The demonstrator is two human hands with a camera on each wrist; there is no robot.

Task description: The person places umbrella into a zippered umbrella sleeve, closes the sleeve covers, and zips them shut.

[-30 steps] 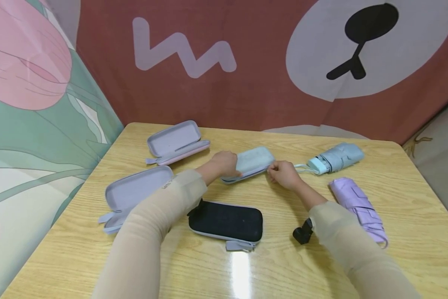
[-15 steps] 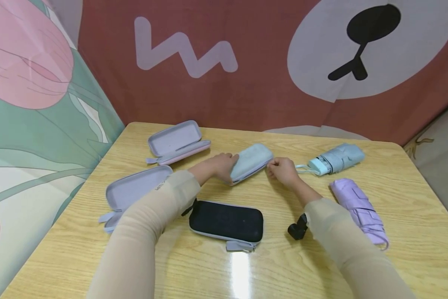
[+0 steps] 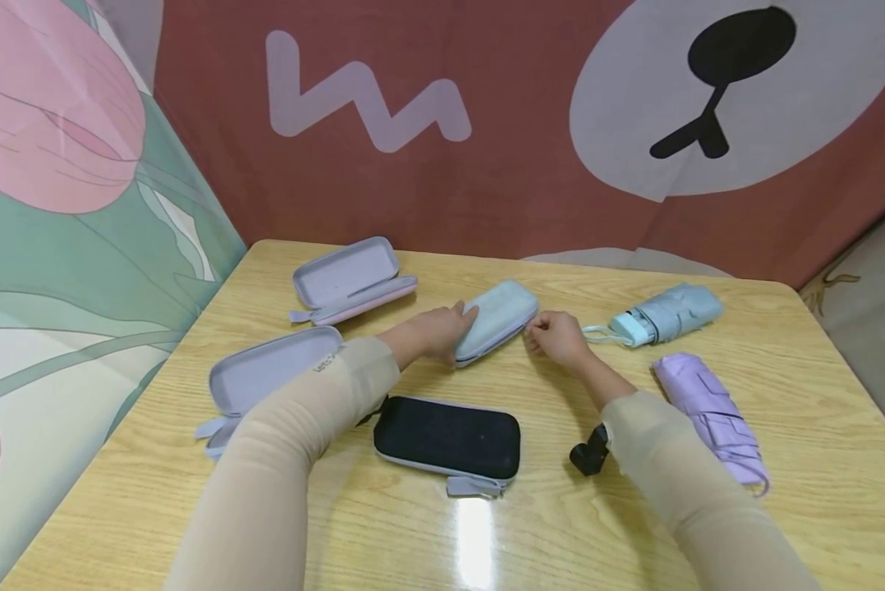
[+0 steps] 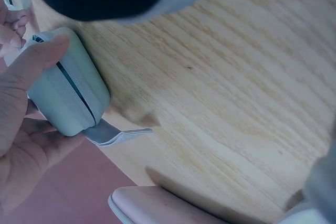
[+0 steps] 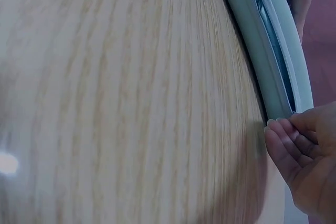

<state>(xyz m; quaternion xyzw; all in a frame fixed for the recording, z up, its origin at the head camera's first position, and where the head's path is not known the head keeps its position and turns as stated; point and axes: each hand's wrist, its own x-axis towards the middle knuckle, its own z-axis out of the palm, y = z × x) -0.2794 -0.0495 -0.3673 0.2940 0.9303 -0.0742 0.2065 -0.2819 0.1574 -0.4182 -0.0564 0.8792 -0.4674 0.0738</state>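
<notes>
A light blue zippered hard case (image 3: pixel 498 319) lies at the middle of the table, angled. My left hand (image 3: pixel 441 330) grips its left end, thumb on the zipped side and fingers at the opposite side in the left wrist view. A fabric tab (image 4: pixel 118 134) sticks out from that end. My right hand (image 3: pixel 557 337) is at the case's right end. In the right wrist view its thumb and fingers pinch at the end of the zip's gap; the zipper pull itself is hidden by them. The zip (image 5: pixel 274 43) is parted along the side facing me, showing a dark slit.
A black case (image 3: pixel 447 437) lies nearer, in front of the hands. Two unzipped cases, one pinkish (image 3: pixel 355 283) and one greyish-blue (image 3: pixel 268 369), stand with lids up at left. A folded blue umbrella (image 3: pixel 667 314) and a purple one (image 3: pixel 711 417) lie at right.
The blue case has turned slightly, its left end swinging toward me. My left hand has shifted from over its top to its left end. The right hand has hardly moved.
</notes>
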